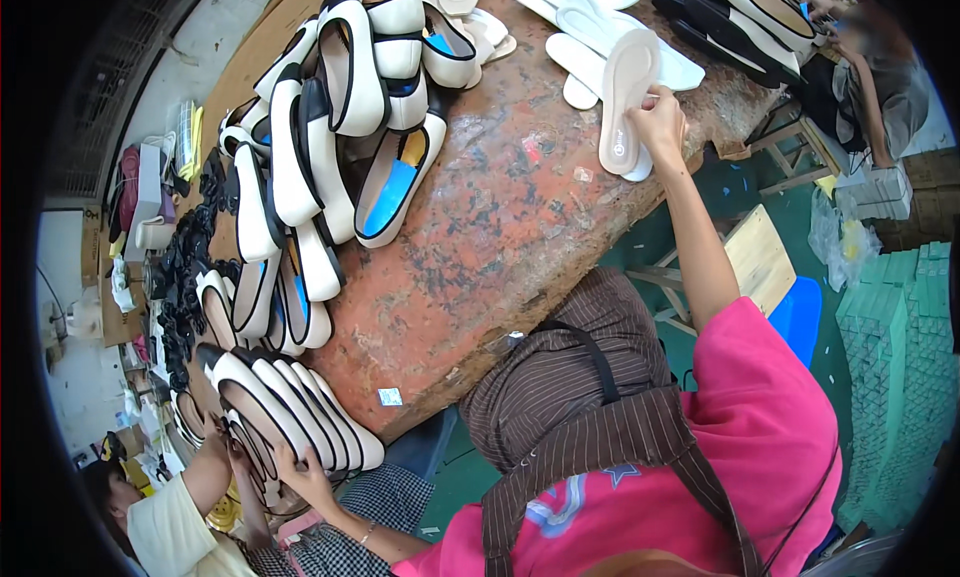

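A pale insole (625, 99) is being pinched by the closed fingers of the right hand (660, 122); a cream-and-black shoe (262, 417) is being gripped by the curled left hand (300, 474).

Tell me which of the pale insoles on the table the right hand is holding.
The insole raised on end at the table's right edge, pinched by the right hand. The other insoles lie flat in a pile behind it.

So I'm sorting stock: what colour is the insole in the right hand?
Pale cream, almost white; the insole in the right hand shows best in the head view.
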Available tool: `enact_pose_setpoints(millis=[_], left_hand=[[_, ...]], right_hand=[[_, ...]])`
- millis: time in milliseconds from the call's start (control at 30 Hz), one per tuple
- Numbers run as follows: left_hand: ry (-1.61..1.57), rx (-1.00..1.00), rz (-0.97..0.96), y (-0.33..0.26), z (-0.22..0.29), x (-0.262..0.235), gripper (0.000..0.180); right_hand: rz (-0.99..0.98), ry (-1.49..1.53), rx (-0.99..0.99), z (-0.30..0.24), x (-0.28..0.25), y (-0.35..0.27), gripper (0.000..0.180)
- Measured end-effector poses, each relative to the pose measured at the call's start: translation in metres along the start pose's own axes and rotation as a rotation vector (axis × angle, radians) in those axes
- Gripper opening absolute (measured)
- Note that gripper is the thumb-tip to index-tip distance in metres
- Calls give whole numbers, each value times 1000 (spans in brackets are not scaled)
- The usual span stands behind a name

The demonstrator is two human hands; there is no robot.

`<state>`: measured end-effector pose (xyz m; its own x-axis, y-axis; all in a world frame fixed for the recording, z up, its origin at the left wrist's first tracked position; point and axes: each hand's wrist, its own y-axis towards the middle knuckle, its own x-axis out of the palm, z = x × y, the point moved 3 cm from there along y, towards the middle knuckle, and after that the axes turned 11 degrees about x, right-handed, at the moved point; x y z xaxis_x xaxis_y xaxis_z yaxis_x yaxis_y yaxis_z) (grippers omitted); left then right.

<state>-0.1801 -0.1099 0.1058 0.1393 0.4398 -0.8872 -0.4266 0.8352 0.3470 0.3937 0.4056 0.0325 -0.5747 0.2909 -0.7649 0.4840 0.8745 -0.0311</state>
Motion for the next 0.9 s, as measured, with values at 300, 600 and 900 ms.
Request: enact_pose_setpoints(millis=[300,600,900], left_hand=[[85,-85,246,-21,35,10,29],[238,-98,602,-8,85,49,95],[78,-334,831,-18,86,60,87]], right_hand=[[-634,793,-172,-59,-7,-49,36],[-686,489,-464,-94,35,-113,43],[386,-402,-922,-44,41,94,38]])
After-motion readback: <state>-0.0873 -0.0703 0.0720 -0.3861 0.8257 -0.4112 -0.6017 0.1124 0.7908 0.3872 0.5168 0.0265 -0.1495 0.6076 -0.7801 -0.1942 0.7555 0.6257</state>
